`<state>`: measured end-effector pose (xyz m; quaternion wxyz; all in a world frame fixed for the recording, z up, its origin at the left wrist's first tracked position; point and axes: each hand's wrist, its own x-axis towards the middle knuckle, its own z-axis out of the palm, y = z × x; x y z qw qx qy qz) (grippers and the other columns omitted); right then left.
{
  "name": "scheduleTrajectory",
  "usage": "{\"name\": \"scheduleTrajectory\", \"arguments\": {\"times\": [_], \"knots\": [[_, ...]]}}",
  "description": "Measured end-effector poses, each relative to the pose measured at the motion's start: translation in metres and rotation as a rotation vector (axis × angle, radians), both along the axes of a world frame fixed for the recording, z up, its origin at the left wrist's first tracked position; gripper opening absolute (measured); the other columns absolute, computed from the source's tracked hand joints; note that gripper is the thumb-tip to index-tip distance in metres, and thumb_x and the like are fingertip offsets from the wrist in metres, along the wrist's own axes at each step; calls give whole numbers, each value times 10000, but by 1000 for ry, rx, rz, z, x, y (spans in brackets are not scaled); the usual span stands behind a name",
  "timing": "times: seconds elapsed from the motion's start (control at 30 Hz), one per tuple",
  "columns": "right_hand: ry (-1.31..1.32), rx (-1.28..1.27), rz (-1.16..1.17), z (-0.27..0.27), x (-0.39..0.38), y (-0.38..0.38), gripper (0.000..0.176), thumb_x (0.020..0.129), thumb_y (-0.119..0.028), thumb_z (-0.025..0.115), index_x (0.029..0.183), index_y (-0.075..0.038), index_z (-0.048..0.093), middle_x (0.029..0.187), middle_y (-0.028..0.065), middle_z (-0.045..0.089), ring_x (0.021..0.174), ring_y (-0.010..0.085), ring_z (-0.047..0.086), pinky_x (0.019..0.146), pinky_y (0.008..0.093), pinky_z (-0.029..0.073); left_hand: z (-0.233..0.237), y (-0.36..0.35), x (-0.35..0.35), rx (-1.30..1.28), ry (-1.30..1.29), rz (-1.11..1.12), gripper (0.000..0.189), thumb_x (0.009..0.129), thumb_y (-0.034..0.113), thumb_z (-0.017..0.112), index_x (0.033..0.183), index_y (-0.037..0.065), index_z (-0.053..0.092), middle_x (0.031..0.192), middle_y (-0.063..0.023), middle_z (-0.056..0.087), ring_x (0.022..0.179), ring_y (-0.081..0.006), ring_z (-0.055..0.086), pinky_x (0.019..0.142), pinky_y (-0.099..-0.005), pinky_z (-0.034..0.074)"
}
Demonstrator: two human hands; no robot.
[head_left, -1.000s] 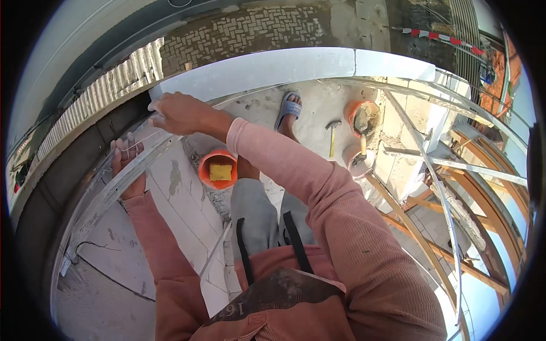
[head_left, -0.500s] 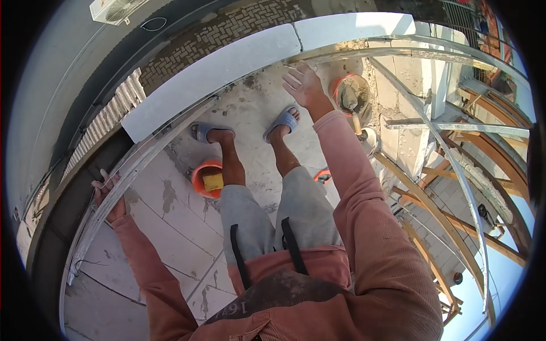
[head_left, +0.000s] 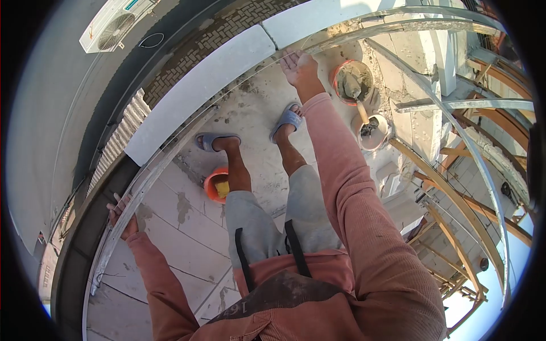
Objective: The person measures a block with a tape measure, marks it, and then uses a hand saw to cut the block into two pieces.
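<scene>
At the left, my left hand (head_left: 122, 219) is on the long narrow bar (head_left: 116, 233) beside the block wall, its fingers apart. My right hand (head_left: 298, 67) is raised at the upper middle, palm partly showing, its fingers bent together at a thin string by the wall's inner edge. Contact with the string is small and hard to make out. White blocks (head_left: 199, 88) form a row along the wall top, with a narrow joint left of my right hand.
An orange bucket (head_left: 335, 77) holds grey mortar and a trowel (head_left: 362, 111). Near it stands a pale bucket (head_left: 388, 128). Another orange bucket (head_left: 209, 187) holds a yellow sponge (head_left: 222, 188). Metal bars (head_left: 483, 104) and wooden beams (head_left: 449, 190) cross the right side.
The view has shifted, showing more of the air-conditioner unit and the pale bucket. My right hand's fingers are closer together. My left hand remains at the bar.
</scene>
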<state>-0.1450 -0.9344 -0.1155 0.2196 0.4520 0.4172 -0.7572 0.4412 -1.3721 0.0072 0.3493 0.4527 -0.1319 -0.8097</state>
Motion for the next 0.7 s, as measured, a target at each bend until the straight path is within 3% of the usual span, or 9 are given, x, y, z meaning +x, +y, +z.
{"name": "scheduleTrajectory", "arguments": {"times": [0.13, 0.23, 0.33, 0.4, 0.47, 0.57, 0.63, 0.7], "knots": [[26, -219, -174, 54, -16, 21, 337, 1037, -144, 421, 1330, 14, 476, 1242, 143, 587, 1183, 302, 579, 1032, 467, 473, 0, 8, -12, -9, -58, 149, 302, 940, 54, 606, 1240, 64, 644, 1452, -60, 564, 1472, -286, 355, 1229, -584, 207], [125, -214, -91, 77, -37, 42, 286, 1037, -141, 409, 1268, 24, 453, 1258, 155, 567, 1182, 323, 585, 1027, 484, 490, -5, 12, -13, -79, -88, 206, 333, 970, 115, 570, 1294, 53, 611, 1452, -107, 558, 1462, -296, 372, 1220, -581, 226], [174, -263, -42, 107, -59, 57, 220, 1037, -139, 407, 1195, 1, 472, 1206, 159, 589, 1168, 324, 601, 998, 485, 503, -1, 21, -28, -34, -393, 411, 456, 997, 257, 515, 1408, 59, 523, 1464, -114, 545, 1409, -322, 445, 1174, -598, 306], [210, -293, -7, 130, -72, 60, 217, 1037, -140, 408, 1199, -13, 476, 1180, 156, 606, 1154, 320, 610, 995, 475, 503, 27, 64, -73, 186, -742, 638, 525, 990, 365, 517, 1426, 75, 504, 1457, -119, 549, 1371, -317, 490, 1142, -581, 369], [232, -322, 34, 147, -79, 66, 238, 1041, -148, 410, 1221, -3, 471, 1172, 159, 625, 1156, 324, 616, 1015, 467, 497, 22, 99, -60, 82, -959, 496, 479, 996, 358, 542, 1378, 69, 541, 1395, -113, 591, 1296, -277, 554, 1045, -470, 463], [251, -348, 114, 164, -93, 79, 285, 1049, -168, 418, 1256, 22, 465, 1187, 174, 644, 1178, 329, 620, 1060, 451, 483, 56, 186, -170, -253, -1212, 98, 431, 995, 365, 589, 1290, 50, 601, 1183, -87, 667, 1108, -194, 622, 885, -340, 492], [256, -336, 195, 168, -97, 91, 279, 1044, -178, 427, 1244, 9, 485, 1199, 184, 644, 1188, 319, 620, 1060, 434, 478, 100, 267, -282, -796, -1040, -300, 369, 1008, 338, 594, 1207, 32, 649, 980, -48, 654, 918, -136, 600, 792, -286, 459], [285, -312, 275, 171, -95, 102, 259, 1028, -192, 460, 1198, -9, 526, 1154, 169, 658, 1147, 290, 637, 1031, 409, 487, 143, 328, -413, -1164, -875, -499, 373, 1006, 393, 583, 1087, 43, 683, 975, -61, 663, 932, -120, 595, 842, -291, 468]]}}
